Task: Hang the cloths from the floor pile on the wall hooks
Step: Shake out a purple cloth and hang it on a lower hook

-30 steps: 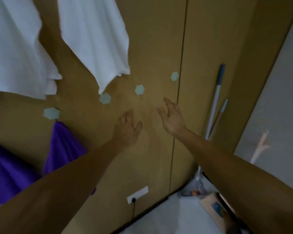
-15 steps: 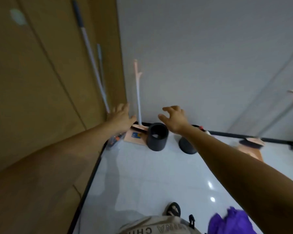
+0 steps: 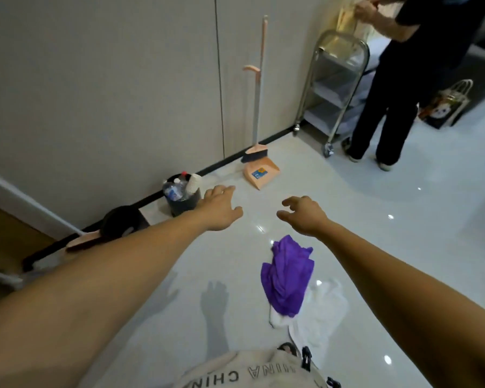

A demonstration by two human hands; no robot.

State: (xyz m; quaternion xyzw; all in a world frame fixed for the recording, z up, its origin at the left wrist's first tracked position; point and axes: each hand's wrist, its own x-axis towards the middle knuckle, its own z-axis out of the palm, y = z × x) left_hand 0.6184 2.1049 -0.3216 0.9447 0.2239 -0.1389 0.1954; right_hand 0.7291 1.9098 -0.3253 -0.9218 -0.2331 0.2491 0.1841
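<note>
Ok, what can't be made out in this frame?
Head view only.
Wall hooks: outside the frame.
White cloth: partly under the purple cloth, so the pile's count is unclear.
Dark bin by the baseboard: partly behind the left forearm.
Standing person: cut off by the top edge.

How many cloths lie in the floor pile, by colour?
Purple cloth: 1
White cloth: 1, though its folds could hide another
Total: 2 visible
</note>
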